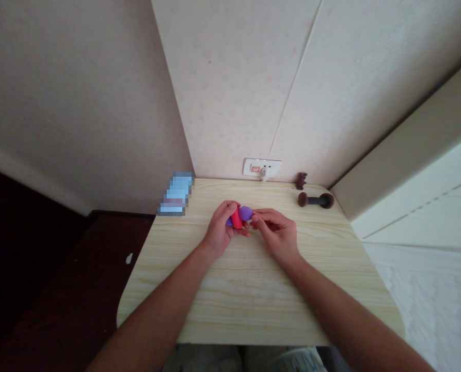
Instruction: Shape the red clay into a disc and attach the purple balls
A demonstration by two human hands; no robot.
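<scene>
Above the middle of the table, my left hand (219, 227) is closed around a small red and purple figure (236, 219) that looks like soft modelling clay. A red band wraps its middle, a round purple ball (246, 213) forms its right end, and more purple shows at the left under my fingers. My right hand (276, 230) has thumb and forefinger pinched together at the right side of the purple ball. Whatever lies between those fingertips is too small to make out.
The pale wood-grain table (261, 305) meets the wall at the back. A brown dumbbell-shaped object (316, 200) and a small dark brown figurine (301, 181) stand at the back right. A blurred blue screen (176, 194) is at the back left. A plug sits in the wall socket (261, 168).
</scene>
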